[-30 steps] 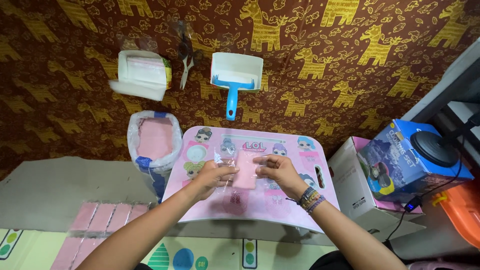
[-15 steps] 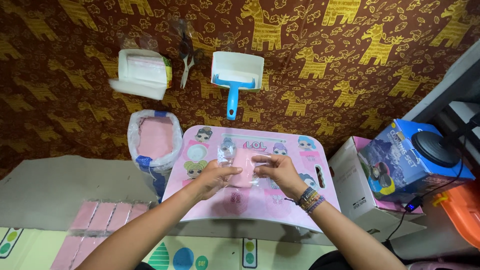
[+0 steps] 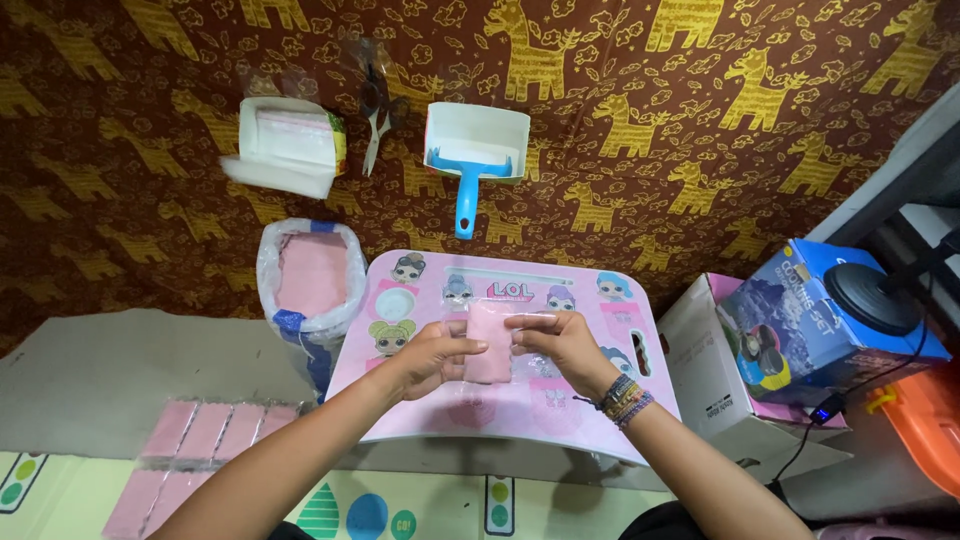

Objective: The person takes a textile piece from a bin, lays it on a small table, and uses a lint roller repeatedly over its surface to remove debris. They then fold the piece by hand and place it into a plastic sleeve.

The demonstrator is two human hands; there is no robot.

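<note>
the left hand point(image 3: 435, 352) and the right hand point(image 3: 560, 342) meet over the middle of a small pink worktop point(image 3: 410, 410) printed with cartoon doll faces. both hands are closed in a pinch on a pink folded cloth point(image 3: 488, 342), the left hand gripping its left edge and the right hand its top right corner, with a clear plastic sleeve point(image 3: 530, 362) against the cloth under the right hand. the right wrist wears beaded bracelets point(image 3: 622, 402). just left of the worktop stands a plastic-lined container point(image 3: 310, 275) full of the same pink cloths. lower left, rows of flat pink packets point(image 3: 195, 450) lie on a grey board point(image 3: 90, 375). beyond the worktop, on the brown giraffe-print fabric point(image 3: 700, 120), lie a white box with a blue-handled roller point(image 3: 470, 160), scissors point(image 3: 375, 120) and an open white carton point(image 3: 285, 145). to the right sits a blue printed box point(image 3: 790, 320).
</note>
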